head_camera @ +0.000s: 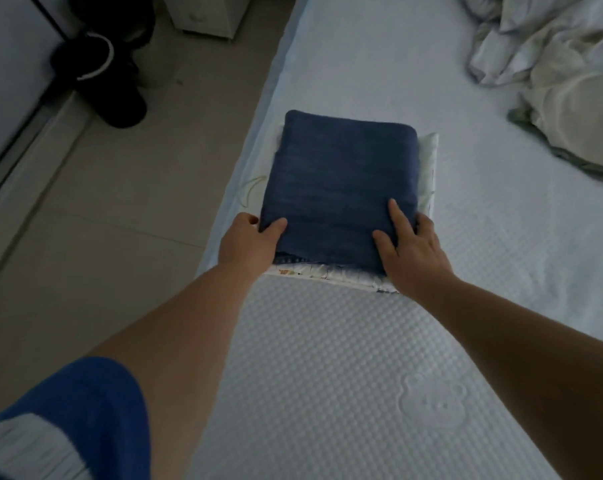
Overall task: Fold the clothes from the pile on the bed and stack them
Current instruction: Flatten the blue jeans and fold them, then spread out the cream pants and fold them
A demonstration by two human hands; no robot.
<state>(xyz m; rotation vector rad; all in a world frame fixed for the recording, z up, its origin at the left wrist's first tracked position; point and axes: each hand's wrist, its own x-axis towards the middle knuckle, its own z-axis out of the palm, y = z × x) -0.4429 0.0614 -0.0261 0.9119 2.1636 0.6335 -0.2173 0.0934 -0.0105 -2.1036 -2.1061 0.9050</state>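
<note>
Clothes: left hand fingers grip folded blue garment near-left corner, right hand fingers lie flat on top, seating it on stack at bed edge; next, probably release and fetch from pile.

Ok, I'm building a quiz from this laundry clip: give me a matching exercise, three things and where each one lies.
Things:
1. folded dark blue garment
2. crumpled pale clothes pile
3. black shoe

Places:
A. on the floor beside the bed
B. on top of a folded white printed garment
C. far right on the white mattress

Pairs: 1-B, 2-C, 3-A
</note>
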